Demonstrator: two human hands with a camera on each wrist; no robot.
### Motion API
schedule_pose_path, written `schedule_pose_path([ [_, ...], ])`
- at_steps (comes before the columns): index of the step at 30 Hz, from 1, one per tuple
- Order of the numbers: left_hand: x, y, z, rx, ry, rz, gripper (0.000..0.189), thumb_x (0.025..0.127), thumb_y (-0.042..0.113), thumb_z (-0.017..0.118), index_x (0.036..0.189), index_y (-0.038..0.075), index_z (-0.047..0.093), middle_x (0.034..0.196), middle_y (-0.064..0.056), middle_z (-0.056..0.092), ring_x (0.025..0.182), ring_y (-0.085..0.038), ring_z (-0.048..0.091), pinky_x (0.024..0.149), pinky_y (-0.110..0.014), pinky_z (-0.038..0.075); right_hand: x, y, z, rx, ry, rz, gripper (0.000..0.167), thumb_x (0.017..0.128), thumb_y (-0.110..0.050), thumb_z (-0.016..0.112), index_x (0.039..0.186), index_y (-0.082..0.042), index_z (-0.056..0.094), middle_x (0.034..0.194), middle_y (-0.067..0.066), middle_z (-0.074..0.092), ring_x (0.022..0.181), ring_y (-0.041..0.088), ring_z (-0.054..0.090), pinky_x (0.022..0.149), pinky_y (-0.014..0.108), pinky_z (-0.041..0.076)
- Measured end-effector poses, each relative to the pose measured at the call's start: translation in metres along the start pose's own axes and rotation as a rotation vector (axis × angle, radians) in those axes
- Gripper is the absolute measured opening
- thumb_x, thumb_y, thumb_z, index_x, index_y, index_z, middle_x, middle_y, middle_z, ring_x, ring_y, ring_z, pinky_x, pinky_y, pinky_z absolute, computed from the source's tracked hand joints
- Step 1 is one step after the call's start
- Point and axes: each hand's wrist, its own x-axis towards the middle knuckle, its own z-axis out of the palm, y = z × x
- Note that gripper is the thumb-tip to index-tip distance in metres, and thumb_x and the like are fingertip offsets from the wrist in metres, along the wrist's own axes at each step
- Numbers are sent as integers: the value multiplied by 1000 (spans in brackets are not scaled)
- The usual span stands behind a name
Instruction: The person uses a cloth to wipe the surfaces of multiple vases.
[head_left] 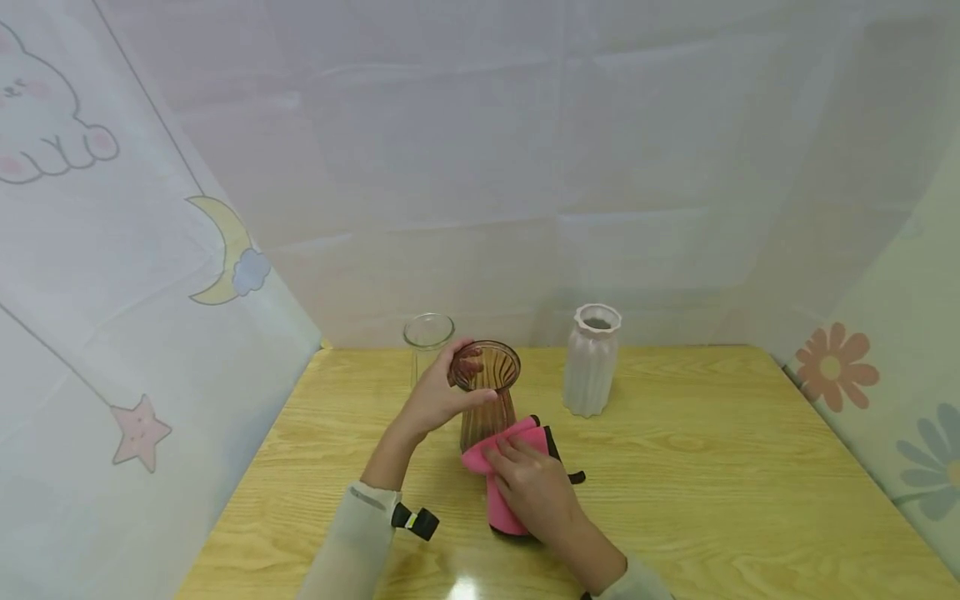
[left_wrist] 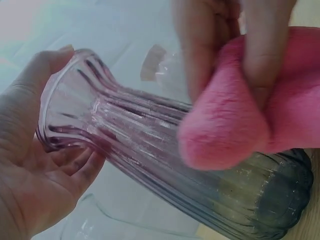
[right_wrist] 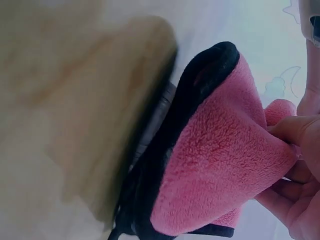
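A ribbed glass vase (head_left: 486,417), pinkish at its flared mouth and greyer toward the base, stands on the table slightly tilted in the left wrist view. My left hand (head_left: 441,392) grips it around the neck just under the rim, thumb on the near side. A pink towel (right_wrist: 225,145) with black edging is pinched between the thumb and fingers of my right hand (head_left: 534,483). Bunched cloth lies against the vase's side in the left wrist view, while the rest hangs down in folds. The towel covers part of the vase's lower body.
Behind my left hand stands a clear glass vase (head_left: 429,332), partly hidden. A white fluted vase (head_left: 589,367) is upright at the back, right of the ribbed one. The wooden table (head_left: 720,467) ends at a pale cloth backdrop (head_left: 480,183) with printed side panels.
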Motion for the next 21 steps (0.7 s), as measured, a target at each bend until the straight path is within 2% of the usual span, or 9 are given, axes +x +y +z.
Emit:
schedule_pose_path([
  [6, 6, -4, -6, -80, -96, 46, 95, 82, 33, 86, 157, 16, 30, 148, -12, 51, 131, -26, 54, 109, -51, 42, -4, -3, 3, 15, -67, 36, 25, 78, -15, 87, 102, -13, 81, 102, 11, 77, 97, 26, 75, 74, 37, 61],
  [12, 15, -11, -14, -138, -209, 96, 98, 82, 38, 86, 158, 15, 29, 149, -15, 49, 134, -29, 51, 106, -45, 46, -4, -4, 1, 20, -192, 66, 21, 82, -15, 82, 103, -15, 81, 102, 7, 78, 96, 20, 74, 73, 36, 61],
  [15, 18, -13, -17, -174, -245, 111, 106, 81, 41, 86, 161, 18, 21, 149, -18, 49, 136, -33, 49, 110, -46, 43, -2, -3, -7, 38, -218, 70, 24, 82, -13, 81, 106, -16, 81, 101, 3, 78, 94, 17, 74, 71, 35, 61],
  [18, 14, -9, -15, -166, -201, 110, 113, 80, 44, 86, 163, 23, 12, 153, -15, 45, 142, -31, 43, 117, -50, 34, 1, 0, -20, 59, -136, 53, 29, 78, -10, 83, 107, -15, 81, 100, 3, 78, 93, 16, 74, 69, 34, 61],
  [21, 6, -2, -5, -70, -73, 115, 115, 79, 45, 86, 164, 24, 12, 160, -7, 36, 147, -26, 36, 120, -51, 27, 6, 6, -35, 66, 22, 10, 34, 74, -8, 86, 107, -12, 81, 103, 8, 78, 95, 20, 75, 71, 35, 61],
])
